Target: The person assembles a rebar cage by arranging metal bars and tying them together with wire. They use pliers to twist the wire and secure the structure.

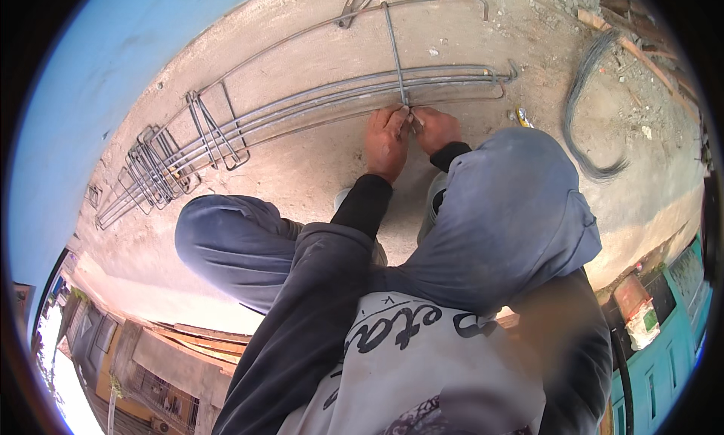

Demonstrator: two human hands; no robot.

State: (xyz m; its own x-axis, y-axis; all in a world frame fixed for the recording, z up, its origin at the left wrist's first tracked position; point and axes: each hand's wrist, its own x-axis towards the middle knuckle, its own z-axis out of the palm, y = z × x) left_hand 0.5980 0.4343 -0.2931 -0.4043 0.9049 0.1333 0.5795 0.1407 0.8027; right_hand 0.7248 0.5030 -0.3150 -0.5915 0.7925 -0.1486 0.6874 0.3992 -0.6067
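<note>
Long steel rebar rods [317, 96] lie on the ground before me, running from the lower left toward the upper right. A bent steel stirrup [394, 47] stands across them. At its near end my left hand [385, 145] is closed, the fingertips pinched together. My right hand [439, 130] is closed just beside it, fingers almost touching the left ones. What lies between the fingertips is too small and covered to make out. More stirrups [215, 130] hang around the rods to the left, with a bunched group of stirrups [154, 167] farther along.
Red-handled cutters or pliers [360, 4] lie beyond the rods. A bundle of thin tie wire [577, 107] curves over the ground at right, near wooden planks [641, 54]. A small yellow item [523, 117] lies by my right knee. A blue wall [98, 65] borders the left.
</note>
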